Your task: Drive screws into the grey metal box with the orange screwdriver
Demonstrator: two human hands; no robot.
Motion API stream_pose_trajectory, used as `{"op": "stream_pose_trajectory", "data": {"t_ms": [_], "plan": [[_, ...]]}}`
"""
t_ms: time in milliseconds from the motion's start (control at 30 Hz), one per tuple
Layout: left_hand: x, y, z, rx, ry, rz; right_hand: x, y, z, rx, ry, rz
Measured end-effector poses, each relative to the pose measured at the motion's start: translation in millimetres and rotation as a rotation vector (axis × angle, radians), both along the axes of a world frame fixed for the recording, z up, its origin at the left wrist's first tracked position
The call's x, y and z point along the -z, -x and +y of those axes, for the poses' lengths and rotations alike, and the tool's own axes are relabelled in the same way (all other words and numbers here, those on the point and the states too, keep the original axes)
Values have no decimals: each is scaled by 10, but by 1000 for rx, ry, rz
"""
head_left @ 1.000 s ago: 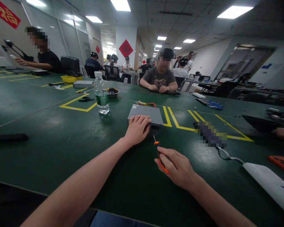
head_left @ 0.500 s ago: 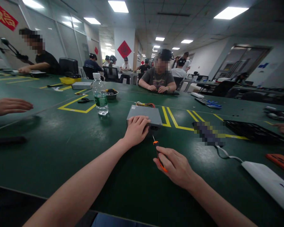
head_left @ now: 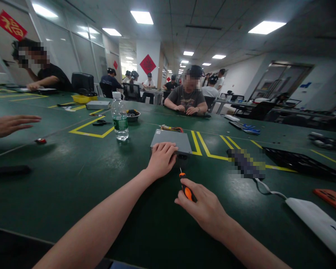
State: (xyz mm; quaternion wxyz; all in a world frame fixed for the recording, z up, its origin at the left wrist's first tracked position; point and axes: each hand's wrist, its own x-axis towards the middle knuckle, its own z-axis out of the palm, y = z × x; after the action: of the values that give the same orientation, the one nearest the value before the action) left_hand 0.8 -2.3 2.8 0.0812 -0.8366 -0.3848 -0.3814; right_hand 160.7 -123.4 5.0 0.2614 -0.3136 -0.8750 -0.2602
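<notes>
A grey metal computer power supply [head_left: 177, 139] lies on the green table in front of me, its bundle of coloured wires [head_left: 171, 129] at the far side. My left hand [head_left: 161, 160] is closed over its near left edge, fingers on top and thumb against the front face by the socket. My right hand [head_left: 203, 203] grips a small orange and black screwdriver [head_left: 187, 193], its thin shaft pointing up toward the front of the power supply. The tip is a little short of the casing, apart from it.
A water bottle [head_left: 120, 121] stands left of the power supply, near a metal bowl [head_left: 133, 116]. On the right lie a white device [head_left: 315, 220] with a cable, an orange phone [head_left: 332, 200] and a black panel [head_left: 299, 162]. Another person's hand [head_left: 12, 125] reaches in from the left.
My right hand has shifted slightly left and turned the screwdriver in its fingers. My left hand stays on the power supply. A small red object now shows near the other person's hand at left.
</notes>
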Motion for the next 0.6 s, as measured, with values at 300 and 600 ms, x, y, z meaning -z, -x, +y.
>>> {"op": "stream_pose_trajectory", "data": {"t_ms": [300, 600], "plan": [[16, -8, 1, -7, -16, 9, -112, 82, 18, -86, -17, -62], [49, -16, 6, -21, -19, 8, 0, 74, -31, 46, -93, 37]]}}
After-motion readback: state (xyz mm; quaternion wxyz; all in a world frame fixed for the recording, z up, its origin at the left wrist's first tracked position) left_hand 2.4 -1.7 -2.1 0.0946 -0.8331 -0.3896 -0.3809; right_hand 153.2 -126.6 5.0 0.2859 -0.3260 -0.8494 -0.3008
